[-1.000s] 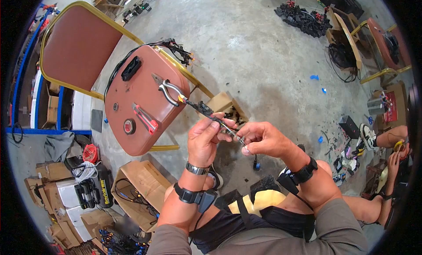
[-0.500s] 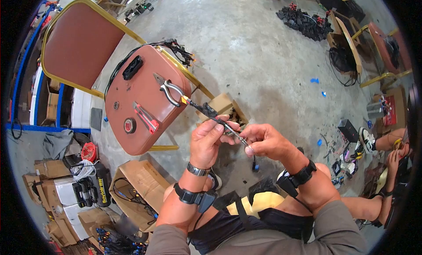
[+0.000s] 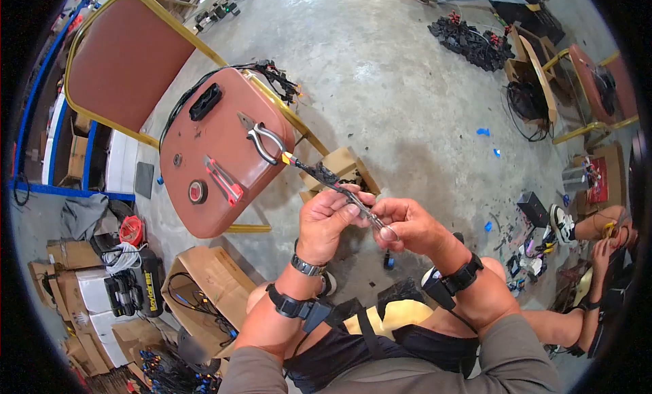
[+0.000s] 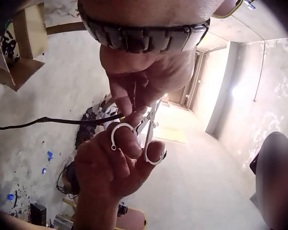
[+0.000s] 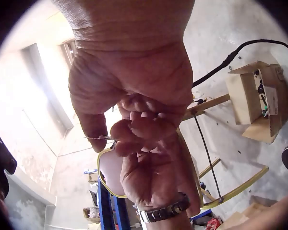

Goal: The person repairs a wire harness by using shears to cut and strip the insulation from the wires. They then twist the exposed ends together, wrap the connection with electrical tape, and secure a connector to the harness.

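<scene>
My left hand (image 3: 324,226) pinches a black cable harness (image 3: 319,173) whose end with a yellow and red tag reaches up toward the chair seat. Small silver scissors (image 4: 151,122) are in my right hand (image 3: 415,226), with the thumb and a finger through the ring handles. Their blades point at the left fingertips, where the harness is held; the tips are hidden behind those fingers. Both hands are close together in front of the body. From the hands a black cable (image 4: 48,120) with a dark connector (image 3: 388,260) hangs down.
On the brown chair seat (image 3: 224,143) lie pliers (image 3: 261,143), a red utility knife (image 3: 225,181), a tape roll (image 3: 197,192) and a black bundle (image 3: 206,101). A cardboard box (image 3: 210,292) with cables stands at the left knee. Another person's hands (image 3: 601,258) are at right.
Both hands have shifted slightly down and right. The right fingers have turned so that the scissors' ring handle shows more clearly. The left hand keeps its pinch on the harness.
</scene>
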Tool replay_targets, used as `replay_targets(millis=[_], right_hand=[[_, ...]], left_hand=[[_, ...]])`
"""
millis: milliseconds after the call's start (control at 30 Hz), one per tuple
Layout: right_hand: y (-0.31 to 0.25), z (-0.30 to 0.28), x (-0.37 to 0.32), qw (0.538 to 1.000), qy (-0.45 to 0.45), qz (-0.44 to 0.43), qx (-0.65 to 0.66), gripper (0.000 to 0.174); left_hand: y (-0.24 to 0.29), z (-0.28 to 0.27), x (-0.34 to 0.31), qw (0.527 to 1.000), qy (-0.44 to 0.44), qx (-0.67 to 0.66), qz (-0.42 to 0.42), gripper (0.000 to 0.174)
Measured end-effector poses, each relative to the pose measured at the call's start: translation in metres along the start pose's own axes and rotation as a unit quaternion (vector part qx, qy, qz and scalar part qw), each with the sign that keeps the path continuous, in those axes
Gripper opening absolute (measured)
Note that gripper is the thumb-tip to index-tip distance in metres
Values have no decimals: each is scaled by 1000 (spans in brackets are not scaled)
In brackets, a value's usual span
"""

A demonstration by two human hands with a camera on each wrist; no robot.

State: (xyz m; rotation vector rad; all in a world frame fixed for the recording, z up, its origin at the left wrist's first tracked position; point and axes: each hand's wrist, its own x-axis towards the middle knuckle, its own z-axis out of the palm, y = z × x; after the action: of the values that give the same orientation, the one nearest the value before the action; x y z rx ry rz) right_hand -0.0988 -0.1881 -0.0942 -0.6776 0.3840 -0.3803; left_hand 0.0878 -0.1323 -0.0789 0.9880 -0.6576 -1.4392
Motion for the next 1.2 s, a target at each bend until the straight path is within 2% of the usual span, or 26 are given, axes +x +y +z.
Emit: replay_targets(millis=[200,333,533,633,933,1100,1200], right_hand=[[-2,2,-2,1000,-3,15,-4,25],[2,3,-7,999,4,34,-2,25],[-1,-2,-1,999,-19,15,27,26],[-5,8,-1,999,-13,0,39,25],[-9,8,-5,997,-35,21,60,28],[-9,11,-7,997,-46,39,46,27],[-5,10,-6,998,-48,26,39,28]], left_hand=[[3,-1,-3,1000,-5,22,18,27],[7,3,-11,1000,-4,25,-7,26],[-2,5,-6,1000,-4,11,5,25],[-1,5,-9,998,-8,66,2,25],[6,8,-10,995,-28,85,45,19],[0,10,-12,981,-3,174,87,7],[0,7,-15,968,4,232,98,9]])
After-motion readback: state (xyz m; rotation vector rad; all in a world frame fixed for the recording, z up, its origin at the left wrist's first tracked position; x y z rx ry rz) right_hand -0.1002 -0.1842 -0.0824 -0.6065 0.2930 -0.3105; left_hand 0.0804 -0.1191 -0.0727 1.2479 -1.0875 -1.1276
